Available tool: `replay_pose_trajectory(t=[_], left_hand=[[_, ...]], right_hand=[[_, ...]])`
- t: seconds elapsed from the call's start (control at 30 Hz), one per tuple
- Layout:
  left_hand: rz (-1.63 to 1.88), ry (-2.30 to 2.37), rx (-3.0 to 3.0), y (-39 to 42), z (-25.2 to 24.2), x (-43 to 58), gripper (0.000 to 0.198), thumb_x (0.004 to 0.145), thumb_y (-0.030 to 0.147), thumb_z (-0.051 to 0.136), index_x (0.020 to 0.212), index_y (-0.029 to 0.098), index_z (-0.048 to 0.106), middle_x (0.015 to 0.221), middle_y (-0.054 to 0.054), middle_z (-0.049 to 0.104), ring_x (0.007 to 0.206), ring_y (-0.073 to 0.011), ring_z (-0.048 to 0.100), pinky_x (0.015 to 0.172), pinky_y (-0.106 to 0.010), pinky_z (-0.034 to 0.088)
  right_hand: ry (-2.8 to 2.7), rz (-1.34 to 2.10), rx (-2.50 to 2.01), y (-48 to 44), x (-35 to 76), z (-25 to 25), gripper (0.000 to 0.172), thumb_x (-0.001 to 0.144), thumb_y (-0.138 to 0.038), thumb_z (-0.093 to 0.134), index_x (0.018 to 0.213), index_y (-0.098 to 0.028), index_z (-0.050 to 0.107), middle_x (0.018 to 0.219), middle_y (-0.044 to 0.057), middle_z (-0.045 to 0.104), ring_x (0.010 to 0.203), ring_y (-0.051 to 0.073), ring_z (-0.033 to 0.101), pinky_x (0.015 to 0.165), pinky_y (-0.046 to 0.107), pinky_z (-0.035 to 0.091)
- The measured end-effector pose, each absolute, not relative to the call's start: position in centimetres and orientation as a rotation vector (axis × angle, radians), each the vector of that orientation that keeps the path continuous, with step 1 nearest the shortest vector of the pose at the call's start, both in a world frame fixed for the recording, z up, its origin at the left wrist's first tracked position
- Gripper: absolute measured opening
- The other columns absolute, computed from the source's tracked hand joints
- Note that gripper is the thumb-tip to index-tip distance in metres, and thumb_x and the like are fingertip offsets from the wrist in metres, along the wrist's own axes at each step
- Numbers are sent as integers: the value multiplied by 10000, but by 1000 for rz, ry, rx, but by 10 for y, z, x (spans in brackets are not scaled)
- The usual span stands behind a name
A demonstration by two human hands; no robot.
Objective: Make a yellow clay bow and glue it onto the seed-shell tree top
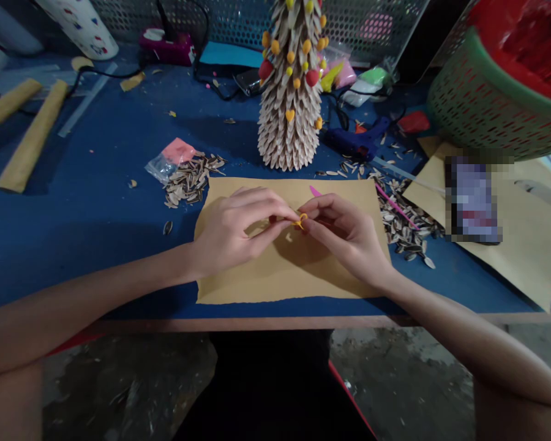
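Note:
My left hand (243,226) pinches a small yellow-orange bow-shaped piece (300,220) between thumb and fingertips. From the other side, the thumb and fingers of my right hand (349,236) close on the same piece. It looks thin and looped; its material is too small to make out. Both hands hover over a sheet of tan paper (257,282). A pink pointed tool tip (314,191) shows behind my right fingers, the rest of it hidden. Beyond the paper stands a cone-shaped tree (289,141) covered in seed husks, dotted with red, orange and yellow balls and an orange heart.
Sunflower seed husks lie in piles left (188,180) and right (401,229) of the paper. A blue glue gun (360,139), a phone (472,199) and a green basket (472,98) are on the right. Two tan rolls (34,135) lie at left.

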State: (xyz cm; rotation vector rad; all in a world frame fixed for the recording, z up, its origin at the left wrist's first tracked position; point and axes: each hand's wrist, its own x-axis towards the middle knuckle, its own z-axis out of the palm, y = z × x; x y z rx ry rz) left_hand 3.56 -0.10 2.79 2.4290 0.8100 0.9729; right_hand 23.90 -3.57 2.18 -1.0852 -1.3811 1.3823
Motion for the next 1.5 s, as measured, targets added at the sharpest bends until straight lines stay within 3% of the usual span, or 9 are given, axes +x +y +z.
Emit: replay_pose_trajectory(t=[0.53, 0.77, 1.03, 1.5], left_hand=[[866, 805, 2539, 3, 32, 32, 82, 965, 220, 602, 1001, 236, 674, 876, -6, 750, 834, -163, 698, 815, -295, 493], [712, 788, 2546, 7, 37, 29, 156, 952, 221, 615, 1106, 225, 645, 925, -3, 741, 852, -158, 688, 848, -278, 477], [569, 740, 2492, 14, 46, 30, 257, 898, 188, 655, 1153, 217, 629, 931, 7, 743, 848, -151, 699, 857, -269, 490], [511, 730, 2536, 19, 50, 29, 262, 888, 176, 648, 1147, 216, 637, 952, -2, 751, 892, -169, 712, 855, -273, 489]], right_hand=[[-1412, 1386, -1062, -36, 238, 20, 266, 883, -429, 722, 977, -204, 614, 866, 24, 663, 836, 149, 662, 808, 304, 552], [-1462, 1391, -1066, -36, 238, 19, 242, 896, -411, 705, 954, -199, 604, 834, 11, 649, 792, 137, 638, 759, 286, 528], [-1505, 1366, -1076, -36, 238, 19, 229, 901, -386, 700, 981, -197, 601, 878, 25, 671, 825, 145, 645, 800, 303, 528], [-1515, 1372, -1079, -38, 239, 21, 232, 905, -378, 697, 1008, -200, 590, 891, 32, 671, 843, 152, 655, 825, 311, 540]])
